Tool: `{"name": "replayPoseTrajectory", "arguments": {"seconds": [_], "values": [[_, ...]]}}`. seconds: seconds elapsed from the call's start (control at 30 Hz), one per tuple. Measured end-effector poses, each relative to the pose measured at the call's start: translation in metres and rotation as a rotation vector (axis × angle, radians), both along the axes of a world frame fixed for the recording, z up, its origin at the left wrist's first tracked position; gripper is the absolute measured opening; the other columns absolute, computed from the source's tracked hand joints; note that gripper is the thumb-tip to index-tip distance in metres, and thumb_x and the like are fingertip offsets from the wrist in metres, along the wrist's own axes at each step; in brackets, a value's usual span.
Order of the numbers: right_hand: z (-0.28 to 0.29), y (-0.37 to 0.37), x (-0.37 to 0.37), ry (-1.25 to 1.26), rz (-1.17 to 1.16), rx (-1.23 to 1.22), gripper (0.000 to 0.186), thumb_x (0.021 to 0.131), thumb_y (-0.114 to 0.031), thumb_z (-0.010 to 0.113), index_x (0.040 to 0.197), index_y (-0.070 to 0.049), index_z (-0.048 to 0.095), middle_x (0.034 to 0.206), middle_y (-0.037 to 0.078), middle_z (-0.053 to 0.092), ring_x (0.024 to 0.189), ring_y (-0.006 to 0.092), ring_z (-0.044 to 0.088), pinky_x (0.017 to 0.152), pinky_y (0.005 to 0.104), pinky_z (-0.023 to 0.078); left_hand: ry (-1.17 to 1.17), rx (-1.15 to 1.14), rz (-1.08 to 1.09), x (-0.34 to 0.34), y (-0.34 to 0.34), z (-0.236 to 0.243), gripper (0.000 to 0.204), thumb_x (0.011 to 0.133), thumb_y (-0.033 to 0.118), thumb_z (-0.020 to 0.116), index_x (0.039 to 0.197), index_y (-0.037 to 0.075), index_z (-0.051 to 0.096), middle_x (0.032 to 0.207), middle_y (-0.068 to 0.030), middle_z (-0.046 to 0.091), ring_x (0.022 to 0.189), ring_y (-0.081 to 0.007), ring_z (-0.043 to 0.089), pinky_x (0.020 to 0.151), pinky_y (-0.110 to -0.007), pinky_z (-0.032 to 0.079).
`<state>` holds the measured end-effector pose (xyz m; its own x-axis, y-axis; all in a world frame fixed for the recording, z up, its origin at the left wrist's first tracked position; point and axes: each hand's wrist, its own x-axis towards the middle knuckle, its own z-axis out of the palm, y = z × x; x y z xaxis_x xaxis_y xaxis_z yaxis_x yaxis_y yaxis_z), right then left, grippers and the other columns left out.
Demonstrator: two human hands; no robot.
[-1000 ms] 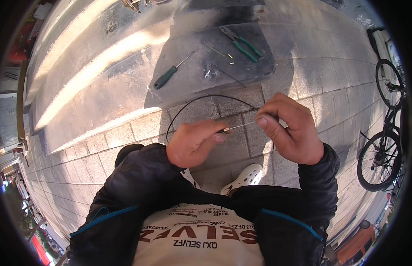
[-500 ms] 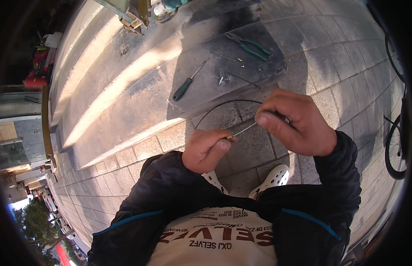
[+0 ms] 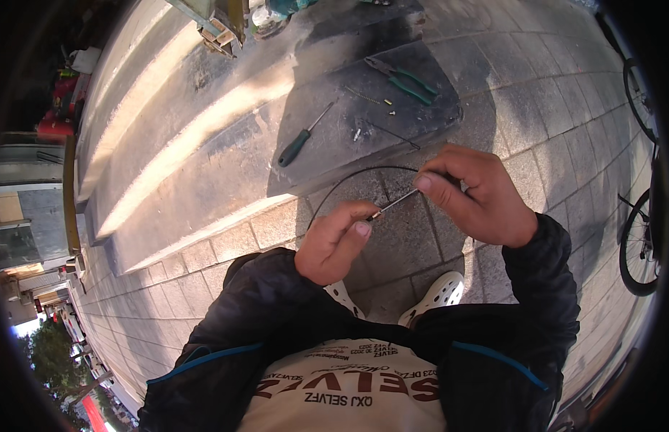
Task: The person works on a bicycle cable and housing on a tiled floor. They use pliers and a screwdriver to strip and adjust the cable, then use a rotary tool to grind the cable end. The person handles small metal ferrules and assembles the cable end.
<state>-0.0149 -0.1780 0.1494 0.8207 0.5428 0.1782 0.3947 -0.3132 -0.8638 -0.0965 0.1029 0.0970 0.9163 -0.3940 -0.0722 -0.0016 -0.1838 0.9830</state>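
My left hand (image 3: 333,243) pinches a brass-coloured fitting (image 3: 375,215) at the end of a black cable between thumb and forefinger. From it a thin silvery wire (image 3: 400,199) runs up to my right hand (image 3: 482,196), whose thumb and curled fingers are closed on it. Behind both hands, the black cable (image 3: 349,173) bows in an arc from one to the other. How it sits inside my palms is hidden.
On the grey stone step ahead lie a green-handled screwdriver (image 3: 297,146), green-handled pliers (image 3: 408,84), a thin spring (image 3: 361,94), a small brass piece (image 3: 387,102), a white bit (image 3: 357,135) and a thin black strip (image 3: 393,135). A bicycle wheel (image 3: 639,248) stands at the right.
The fitting shows more clearly at my left fingertips, which have moved slightly up and left. My right hand has shifted a little left, still closed on the wire.
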Motion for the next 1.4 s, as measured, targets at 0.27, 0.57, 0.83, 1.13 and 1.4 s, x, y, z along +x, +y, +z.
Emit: {"name": "replayPoseTrajectory", "arguments": {"seconds": [0.27,0.57,0.83,1.13,1.4], "values": [[0.003,0.004,0.001,-0.026,-0.028,-0.005,0.019,0.104,-0.018,0.073,0.101,0.001,0.072,0.083,0.012,0.067,0.072,0.0249,0.064,0.065,0.0372,0.050,-0.018,-0.050,-0.006,-0.002,-0.001,-0.001,0.031,0.114,0.015,0.053,0.140,0.000,0.060,0.101,-0.0068,0.063,0.090,-0.0129,0.059,0.082,-0.031,0.049],[-0.002,-0.002,0.002,0.316,-0.011,0.104,0.022,0.102,-0.020,0.078,0.111,-0.001,0.073,0.083,0.000,0.064,0.077,0.0073,0.059,0.066,0.0283,0.050,-0.077,-0.012,-0.013,-0.002,-0.006,-0.008,0.030,0.114,0.015,0.055,0.139,0.000,0.060,0.105,-0.0075,0.064,0.095,-0.0136,0.061,0.085,-0.030,0.049],[-0.036,0.006,-0.008,0.696,0.152,0.166,0.030,0.098,-0.009,0.082,0.126,-0.005,0.075,0.101,0.000,0.072,0.091,0.0071,0.066,0.082,0.0266,0.054,0.085,-0.113,0.033,-0.003,-0.013,-0.010,0.022,0.115,0.015,0.054,0.131,0.001,0.056,0.100,-0.0007,0.059,0.090,-0.0074,0.054,0.081,-0.028,0.047],[-0.041,0.028,-0.019,0.751,0.078,0.204,0.016,0.098,-0.006,0.080,0.114,-0.002,0.077,0.104,0.002,0.071,0.094,0.0081,0.068,0.082,0.0265,0.054,0.071,-0.134,0.019,-0.004,-0.013,-0.014,0.014,0.115,0.017,0.054,0.120,0.004,0.054,0.092,0.0020,0.052,0.082,-0.0055,0.045,0.074,-0.026,0.042],[-0.056,0.031,-0.025,0.518,0.048,0.312,0.016,0.100,-0.013,0.078,0.113,-0.005,0.076,0.091,-0.001,0.073,0.081,0.0047,0.064,0.072,0.0248,0.052,0.098,-0.174,0.026,-0.004,-0.017,-0.014,0.013,0.115,0.016,0.054,0.120,0.004,0.054,0.094,0.0004,0.053,0.085,-0.0067,0.047,0.076,-0.028,0.043]]}}
